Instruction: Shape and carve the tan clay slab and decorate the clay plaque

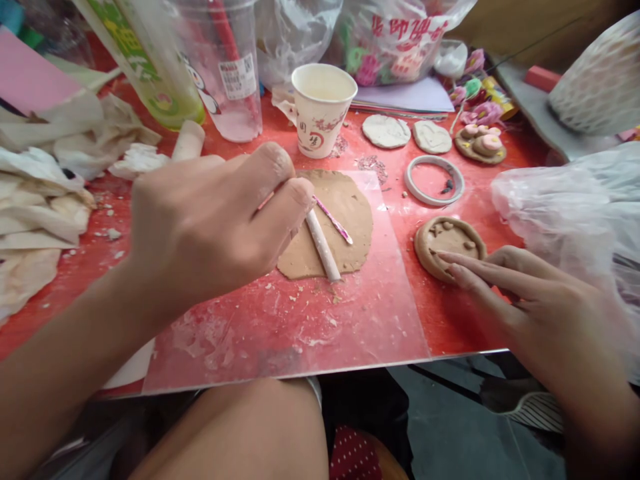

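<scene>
Rimmed clay disc (456,239), beneath right grip (537,293) fingertips (457,269), on red table (453,327)

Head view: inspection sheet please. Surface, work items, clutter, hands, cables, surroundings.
Surface: red tabletop strewn with crumbs; transparent sheet on it.
Work items: brown clay slab flat on the sheet, white stick and pink stick over it; clay dish with raised rim, small bits inside.
Clutter: crumpled tissues, paper cup, plastic cup, plastic bag.
Hands: left hand pinched over the slab, grip unclear; right hand has fingertips at the dish.
Cables: thin dark line, upper right; cannot tell if a cable.
Surroundings: person's leg and grey floor below the table edge.
</scene>
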A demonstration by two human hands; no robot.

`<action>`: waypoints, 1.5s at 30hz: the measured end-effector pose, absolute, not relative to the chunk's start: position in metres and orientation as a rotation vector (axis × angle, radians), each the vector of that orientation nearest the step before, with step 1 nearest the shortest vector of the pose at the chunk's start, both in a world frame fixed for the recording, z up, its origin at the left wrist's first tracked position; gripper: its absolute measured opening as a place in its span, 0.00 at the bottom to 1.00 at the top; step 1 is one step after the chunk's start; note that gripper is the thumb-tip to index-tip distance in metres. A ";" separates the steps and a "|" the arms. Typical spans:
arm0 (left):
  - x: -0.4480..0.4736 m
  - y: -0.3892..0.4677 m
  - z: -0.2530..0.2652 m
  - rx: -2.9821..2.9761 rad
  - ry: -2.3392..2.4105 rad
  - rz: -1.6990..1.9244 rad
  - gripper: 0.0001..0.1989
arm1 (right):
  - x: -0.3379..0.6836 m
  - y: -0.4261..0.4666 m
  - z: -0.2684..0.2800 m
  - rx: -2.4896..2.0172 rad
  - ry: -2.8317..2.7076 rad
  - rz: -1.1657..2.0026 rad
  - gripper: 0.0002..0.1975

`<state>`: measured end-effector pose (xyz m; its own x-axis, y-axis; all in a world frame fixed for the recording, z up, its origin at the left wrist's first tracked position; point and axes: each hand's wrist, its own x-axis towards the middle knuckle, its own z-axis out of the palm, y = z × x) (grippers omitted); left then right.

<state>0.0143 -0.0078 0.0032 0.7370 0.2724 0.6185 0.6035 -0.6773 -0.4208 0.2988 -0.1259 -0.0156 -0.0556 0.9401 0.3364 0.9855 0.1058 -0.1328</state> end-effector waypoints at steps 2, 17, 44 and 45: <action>0.013 -0.007 0.003 -2.321 -0.665 -0.696 0.07 | 0.299 -0.126 -0.015 -1.886 -2.059 -0.154 0.18; 0.012 -0.006 0.003 -2.304 -0.676 -0.662 0.07 | 0.300 -0.123 -0.017 -1.913 -1.982 -0.048 0.16; 0.011 -0.008 0.002 -2.368 -0.685 -0.658 0.08 | 0.302 -0.125 -0.019 -1.879 -1.943 -0.040 0.11; 0.011 -0.008 0.002 -2.378 -0.691 -0.656 0.08 | 0.302 -0.125 -0.019 -1.887 -1.942 -0.038 0.11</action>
